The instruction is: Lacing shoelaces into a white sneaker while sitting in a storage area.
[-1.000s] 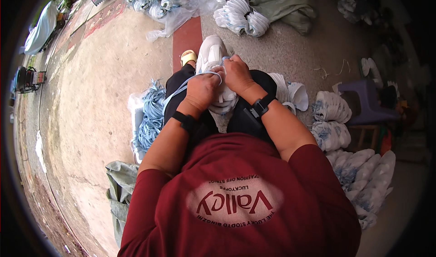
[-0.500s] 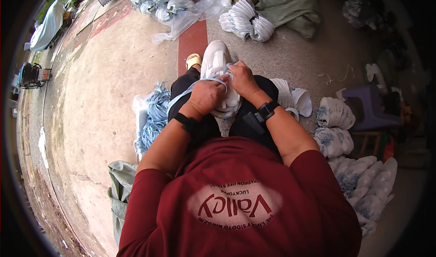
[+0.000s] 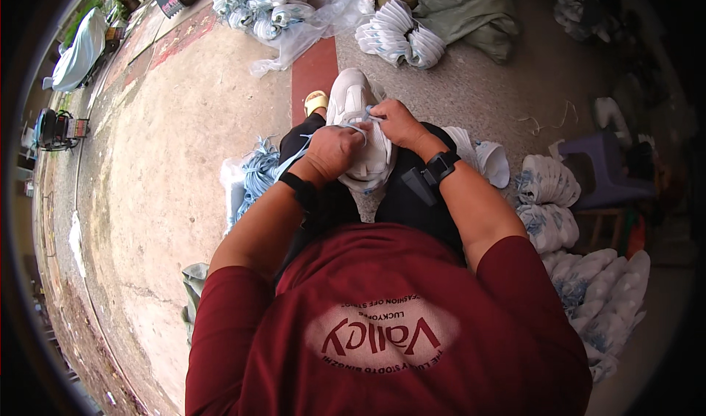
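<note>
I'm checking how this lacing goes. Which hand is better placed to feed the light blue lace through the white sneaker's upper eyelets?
The right hand: its fingers pinch at the white sneaker by the lace rows. The left hand sits lower, gripping the light blue lace.

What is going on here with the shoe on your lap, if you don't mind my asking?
A seated person in a dark red shirt holds a white sneaker on the lap. The left hand grips a pale blue lace against the shoe's upper, while the right hand pinches the lace near the eyelets. A bundle of pale blue laces lies on the floor to the left, and stacks of white shoe uppers sit to the right.
</note>
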Available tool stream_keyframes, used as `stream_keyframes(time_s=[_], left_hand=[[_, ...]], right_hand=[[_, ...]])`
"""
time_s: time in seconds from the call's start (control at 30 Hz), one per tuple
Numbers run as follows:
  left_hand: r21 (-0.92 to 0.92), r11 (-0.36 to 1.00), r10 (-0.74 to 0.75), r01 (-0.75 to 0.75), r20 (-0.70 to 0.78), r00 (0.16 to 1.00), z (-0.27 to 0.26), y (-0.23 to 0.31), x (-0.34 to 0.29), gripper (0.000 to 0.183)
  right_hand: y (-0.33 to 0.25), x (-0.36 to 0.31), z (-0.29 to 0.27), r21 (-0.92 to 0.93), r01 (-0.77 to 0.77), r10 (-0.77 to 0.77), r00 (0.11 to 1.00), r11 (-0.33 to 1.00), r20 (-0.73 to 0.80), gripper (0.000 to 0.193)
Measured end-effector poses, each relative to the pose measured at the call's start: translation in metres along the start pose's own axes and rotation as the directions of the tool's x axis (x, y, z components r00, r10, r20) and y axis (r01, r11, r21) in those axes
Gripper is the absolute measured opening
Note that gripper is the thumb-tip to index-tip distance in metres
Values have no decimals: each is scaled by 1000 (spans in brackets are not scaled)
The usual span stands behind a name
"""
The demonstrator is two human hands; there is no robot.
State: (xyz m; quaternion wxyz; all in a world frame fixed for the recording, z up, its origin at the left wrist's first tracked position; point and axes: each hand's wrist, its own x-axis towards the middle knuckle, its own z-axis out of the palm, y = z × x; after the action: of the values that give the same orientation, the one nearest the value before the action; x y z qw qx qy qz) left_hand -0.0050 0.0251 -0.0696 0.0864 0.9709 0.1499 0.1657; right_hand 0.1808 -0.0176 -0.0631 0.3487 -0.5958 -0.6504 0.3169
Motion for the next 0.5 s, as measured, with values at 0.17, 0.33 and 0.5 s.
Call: stream_keyframes(time_s=[0.17,0.33,0.5], left_hand=[[-23,999,-44,41,-140,989,7,7,3,21],[23,916,-389,400,-192,901,16,16,28,21],[161,915,-376,370,7,927,8,10,38,17]], right_hand=[[19,-6,7,53,53,-39,970,997,-238,22],[35,-5,26,84,72,-32,912,994,-408,18],[28,0,28,161,0,49,952,987,-301,18]])
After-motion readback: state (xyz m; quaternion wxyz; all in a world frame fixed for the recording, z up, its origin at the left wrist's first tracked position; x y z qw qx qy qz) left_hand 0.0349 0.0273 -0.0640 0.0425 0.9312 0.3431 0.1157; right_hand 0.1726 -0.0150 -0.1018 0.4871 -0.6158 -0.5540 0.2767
